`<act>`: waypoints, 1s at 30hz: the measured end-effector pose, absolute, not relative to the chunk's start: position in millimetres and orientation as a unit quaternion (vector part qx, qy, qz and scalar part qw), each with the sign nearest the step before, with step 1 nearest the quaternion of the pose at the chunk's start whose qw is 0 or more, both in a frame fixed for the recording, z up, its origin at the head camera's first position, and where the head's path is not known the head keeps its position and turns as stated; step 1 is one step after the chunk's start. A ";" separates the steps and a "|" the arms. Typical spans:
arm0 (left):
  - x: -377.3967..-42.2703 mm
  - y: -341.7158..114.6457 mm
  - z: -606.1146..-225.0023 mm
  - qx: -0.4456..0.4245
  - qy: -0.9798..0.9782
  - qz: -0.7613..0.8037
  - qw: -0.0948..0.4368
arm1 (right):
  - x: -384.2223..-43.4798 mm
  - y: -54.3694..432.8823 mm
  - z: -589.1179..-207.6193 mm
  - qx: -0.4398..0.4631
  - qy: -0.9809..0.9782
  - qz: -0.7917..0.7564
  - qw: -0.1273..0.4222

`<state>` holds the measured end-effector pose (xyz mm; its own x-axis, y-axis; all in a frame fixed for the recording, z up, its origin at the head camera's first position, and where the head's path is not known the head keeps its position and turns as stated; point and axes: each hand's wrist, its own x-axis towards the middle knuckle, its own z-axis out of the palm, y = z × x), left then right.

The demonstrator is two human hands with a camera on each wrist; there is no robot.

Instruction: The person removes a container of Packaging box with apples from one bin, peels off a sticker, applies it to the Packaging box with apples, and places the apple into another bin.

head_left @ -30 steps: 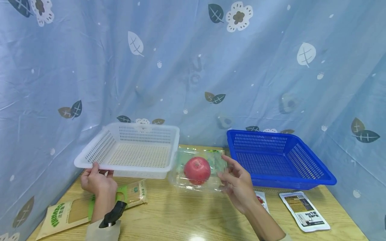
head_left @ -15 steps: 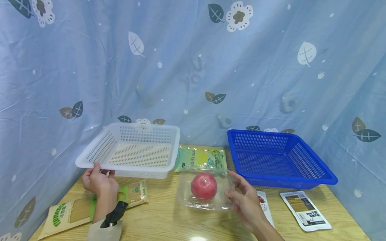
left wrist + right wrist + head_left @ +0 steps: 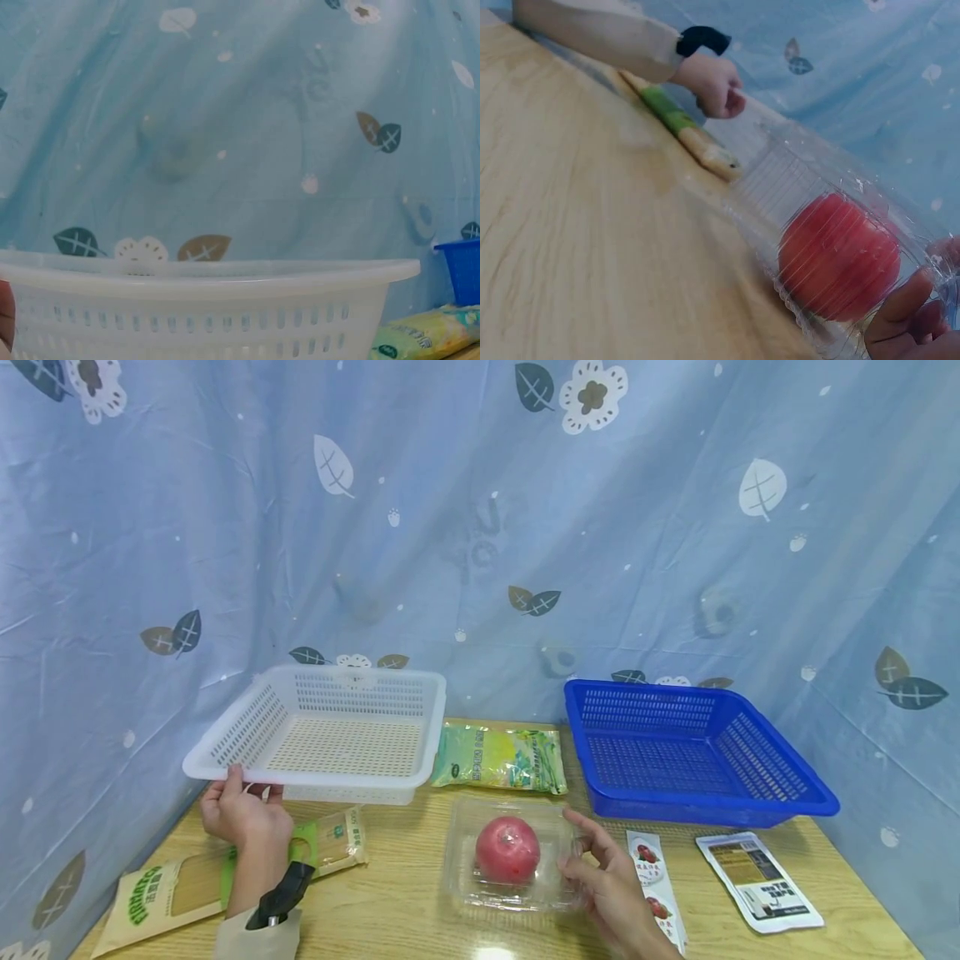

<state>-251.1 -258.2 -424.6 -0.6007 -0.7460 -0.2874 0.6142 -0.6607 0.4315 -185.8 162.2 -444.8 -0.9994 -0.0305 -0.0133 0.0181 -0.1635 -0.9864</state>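
Note:
On the left, my left hand (image 3: 247, 814) holds the front rim of a white slotted plastic basket (image 3: 330, 778), thumb over the edge. The basket's side fills the bottom of the left wrist view. My right hand (image 3: 615, 885) pinches the right edge of a clear plastic clamshell box (image 3: 465, 893). Inside the box lies a round red fruit (image 3: 507, 850), its exact kind unclear. Through the ribbed plastic, the fruit also shows in the right wrist view, beside my right thumb (image 3: 900, 315). Whether the box touches the table is hard to tell.
A blue slotted basket (image 3: 697, 810) stands at the back right, with a green-yellow packet (image 3: 498, 760) left of it. A noodle packet (image 3: 172, 893) lies under my left arm. A strip of printed sachets (image 3: 654, 877) and a white-brown pouch (image 3: 761, 881) lie front right.
My right hand has brought the clear box with the red fruit down and toward me, slightly right, uncovering the green-yellow packet. My left hand and the white basket have stayed in place.

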 end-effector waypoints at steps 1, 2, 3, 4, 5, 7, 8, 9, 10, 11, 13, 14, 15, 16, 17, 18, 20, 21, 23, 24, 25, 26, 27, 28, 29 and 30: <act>-250.9 -258.7 -424.5 0.228 -0.144 -0.883 0.385 | -185.2 161.7 -446.8 -0.003 0.645 -0.764 0.017; -250.5 -259.1 -424.4 0.231 -0.144 -0.882 0.385 | -184.8 161.2 -448.6 -0.002 0.645 -0.764 0.017; -250.1 -259.5 -424.3 0.233 -0.143 -0.882 0.384 | -184.5 160.7 -450.1 -0.004 0.644 -0.765 0.017; -249.6 -259.9 -424.2 0.235 -0.142 -0.882 0.384 | -184.4 160.3 -451.5 -0.007 0.646 -0.763 0.016; -249.1 -260.3 -424.1 0.237 -0.142 -0.881 0.383 | -184.3 160.0 -452.5 -0.010 0.647 -0.762 0.016; -248.3 -260.8 -423.8 0.241 -0.144 -0.881 0.382 | -184.1 160.0 -453.7 -0.017 0.648 -0.762 0.018; -248.0 -260.9 -423.7 0.243 -0.147 -0.880 0.380 | -184.0 160.2 -454.0 -0.021 0.647 -0.762 0.020; -247.9 -261.0 -423.5 0.244 -0.147 -0.881 0.378 | -183.8 160.7 -453.8 -0.023 0.647 -0.762 0.023; -247.9 -260.8 -423.2 0.245 -0.147 -0.881 0.377 | -183.6 161.5 -453.4 -0.023 0.647 -0.762 0.027; -248.0 -260.5 -422.8 0.249 -0.148 -0.881 0.374 | -183.6 162.4 -452.8 -0.023 0.648 -0.761 0.030; -248.0 -259.3 -421.8 0.255 -0.155 -0.881 0.368 | -183.8 164.3 -451.4 -0.024 0.655 -0.754 0.038; -247.8 -258.4 -421.4 0.258 -0.160 -0.880 0.365 | -183.9 165.2 -450.6 -0.025 0.661 -0.749 0.044; -247.4 -257.4 -420.9 0.261 -0.165 -0.879 0.362 | -183.9 166.0 -449.8 -0.024 0.668 -0.742 0.050; -247.3 -256.2 -420.2 0.265 -0.173 -0.878 0.359 | -184.2 167.1 -449.2 -0.025 0.675 -0.735 0.057; -247.0 -254.7 -419.7 0.268 -0.180 -0.877 0.355 | -184.3 168.0 -448.6 -0.024 0.683 -0.728 0.061; -246.5 -252.7 -419.4 0.270 -0.189 -0.876 0.352 | -184.3 169.2 -448.0 -0.020 0.689 -0.721 0.069; -244.4 -247.4 -419.3 0.277 -0.205 -0.872 0.348 | -183.8 171.2 -447.1 -0.009 0.697 -0.712 0.081; -243.3 -243.8 -419.7 0.281 -0.219 -0.867 0.348 | -183.5 172.2 -446.8 -0.003 0.701 -0.708 0.086; -240.7 -233.7 -421.2 0.288 -0.258 -0.854 0.347 | -183.1 173.8 -446.5 0.006 0.705 -0.703 0.092; -239.3 -227.5 -422.3 0.291 -0.281 -0.846 0.347 | -182.8 174.3 -446.5 0.008 0.706 -0.701 0.095; -237.7 -220.8 -423.5 0.293 -0.306 -0.837 0.346 | -182.5 174.9 -446.2 0.009 0.707 -0.700 0.096; -236.2 -213.7 -424.6 0.292 -0.330 -0.828 0.347 | -182.1 175.3 -445.8 0.010 0.709 -0.698 0.095; -234.9 -206.4 -425.3 0.288 -0.352 -0.819 0.348 | -182.1 175.9 -445.3 0.008 0.712 -0.696 0.092; -233.1 -199.5 -425.9 0.282 -0.371 -0.813 0.348 | -182.1 176.7 -444.7 0.007 0.715 -0.693 0.089; -231.3 -192.8 -426.2 0.274 -0.386 -0.808 0.349 | -182.1 177.6 -443.9 0.008 0.717 -0.692 0.085; -229.4 -186.6 -426.4 0.266 -0.400 -0.804 0.351 | -182.2 178.7 -443.0 0.010 0.720 -0.690 0.081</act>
